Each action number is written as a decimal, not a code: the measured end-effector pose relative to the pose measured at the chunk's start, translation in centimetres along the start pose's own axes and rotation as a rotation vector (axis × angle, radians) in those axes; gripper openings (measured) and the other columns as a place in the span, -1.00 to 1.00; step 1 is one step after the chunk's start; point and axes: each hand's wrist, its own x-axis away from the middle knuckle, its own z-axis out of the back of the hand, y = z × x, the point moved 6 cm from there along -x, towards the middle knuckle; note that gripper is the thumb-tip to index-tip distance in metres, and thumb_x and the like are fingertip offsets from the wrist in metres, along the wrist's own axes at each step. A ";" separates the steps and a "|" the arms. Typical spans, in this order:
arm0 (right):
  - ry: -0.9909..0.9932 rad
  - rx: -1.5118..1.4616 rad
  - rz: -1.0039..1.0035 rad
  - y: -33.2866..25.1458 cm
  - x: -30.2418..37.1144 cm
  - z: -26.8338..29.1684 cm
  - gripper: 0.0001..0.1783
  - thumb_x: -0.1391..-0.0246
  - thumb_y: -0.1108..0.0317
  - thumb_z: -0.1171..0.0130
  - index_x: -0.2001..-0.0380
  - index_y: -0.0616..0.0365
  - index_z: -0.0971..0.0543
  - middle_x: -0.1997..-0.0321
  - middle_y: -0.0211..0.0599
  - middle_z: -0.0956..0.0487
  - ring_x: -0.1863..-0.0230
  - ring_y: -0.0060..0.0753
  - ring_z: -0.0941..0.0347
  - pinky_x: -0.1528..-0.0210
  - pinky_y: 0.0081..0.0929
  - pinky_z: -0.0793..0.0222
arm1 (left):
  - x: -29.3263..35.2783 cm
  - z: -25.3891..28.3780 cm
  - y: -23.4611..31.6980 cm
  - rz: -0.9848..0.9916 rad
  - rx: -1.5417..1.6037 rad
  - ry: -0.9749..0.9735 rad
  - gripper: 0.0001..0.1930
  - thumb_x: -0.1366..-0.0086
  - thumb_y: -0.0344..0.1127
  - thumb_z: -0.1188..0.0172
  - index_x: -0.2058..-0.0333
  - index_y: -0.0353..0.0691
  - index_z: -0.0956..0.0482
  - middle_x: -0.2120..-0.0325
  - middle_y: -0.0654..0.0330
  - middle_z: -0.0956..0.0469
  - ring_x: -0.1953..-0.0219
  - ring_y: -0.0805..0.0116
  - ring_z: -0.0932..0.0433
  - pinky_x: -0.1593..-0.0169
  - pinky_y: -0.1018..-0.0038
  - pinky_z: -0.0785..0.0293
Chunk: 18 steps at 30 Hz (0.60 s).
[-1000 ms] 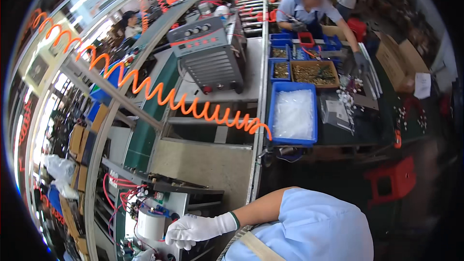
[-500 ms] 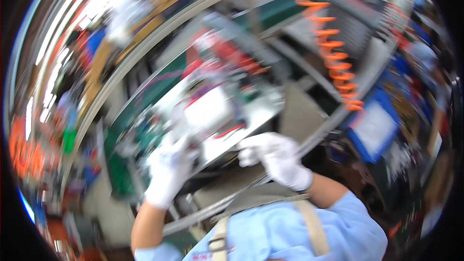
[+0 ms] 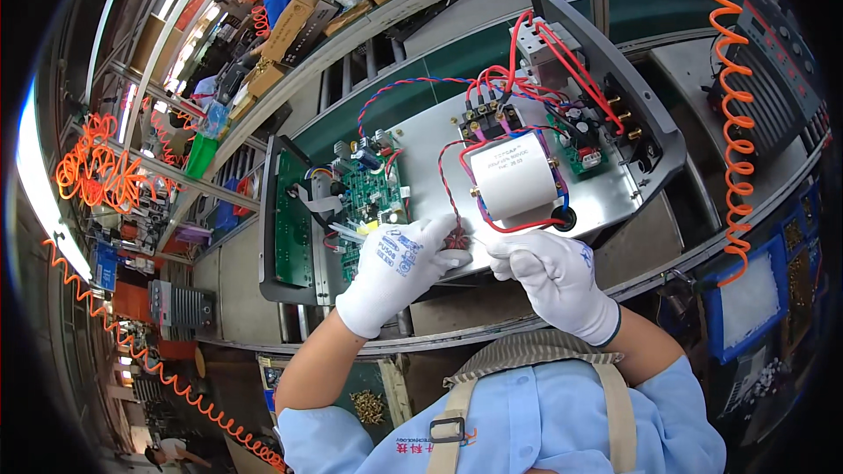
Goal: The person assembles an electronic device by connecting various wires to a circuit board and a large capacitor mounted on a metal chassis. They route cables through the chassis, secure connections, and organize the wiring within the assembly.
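Observation:
My left hand [image 3: 399, 265], in a white glove, pinches a small dark wire-wound ring coil [image 3: 457, 238] at the front edge of a bare metal chassis plate [image 3: 430, 180]. A twisted red and dark wire [image 3: 444, 177] runs up from the coil. Just to its right, my gloved right hand [image 3: 555, 279] is closed, its fingertips pinched together near the coil. Whatever those fingertips hold is too fine to name. Beyond the hands, a large white capacitor [image 3: 514, 177] lies on the plate. Left of them stands a green circuit board [image 3: 369, 188] with many parts.
Red cables [image 3: 575, 65] loop over the chassis's far right end. An orange coiled air hose [image 3: 733, 114] hangs at the right, above a blue tray [image 3: 746, 298]. A finished-looking grey unit [image 3: 773, 79] stands at the far right. Another person [image 3: 263, 0] works at the back left.
The view has turned and steadied from blur, so the chassis lies differently in it. My hands are closer together, with the coil now plainly seen at my left fingertips.

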 end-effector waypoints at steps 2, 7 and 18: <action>0.012 -0.054 -0.031 0.1 -0.4 -0.4 -0.77 -0.31 0.30 -0.12 0.13 0.24 -0.60 0.35 -0.23 -0.65 0.37 -0.34 -0.61 0.27 -0.49 -0.51 | 0.0 -0.1 0.0 -0.010 -0.010 -0.004 -0.71 -0.21 -0.09 -0.26 0.16 -0.07 -0.52 0.45 0.13 -0.62 0.44 0.11 -0.64 0.41 0.24 -0.49; 0.063 -0.103 -0.057 -0.7 -0.5 -0.4 -0.77 -0.33 0.31 -0.08 0.13 0.25 -0.59 0.40 -0.26 -0.64 0.40 -0.43 -0.60 0.30 -0.51 -0.51 | 0.2 0.0 0.0 -0.068 0.010 0.037 -0.73 -0.23 -0.10 -0.24 0.17 -0.07 -0.51 0.42 0.10 -0.62 0.44 0.11 -0.64 0.44 0.24 -0.49; -0.112 0.385 -0.025 0.1 -2.1 -3.3 -0.78 -0.28 0.22 -0.06 0.20 0.11 -0.58 0.41 -0.11 -0.60 0.34 -0.09 -0.57 0.31 -0.24 -0.47 | 1.0 0.7 0.2 -0.078 -0.207 0.089 -0.57 -0.04 -0.26 -0.33 0.05 -0.07 -0.53 0.48 0.18 -0.52 0.46 0.18 -0.60 0.41 0.31 -0.48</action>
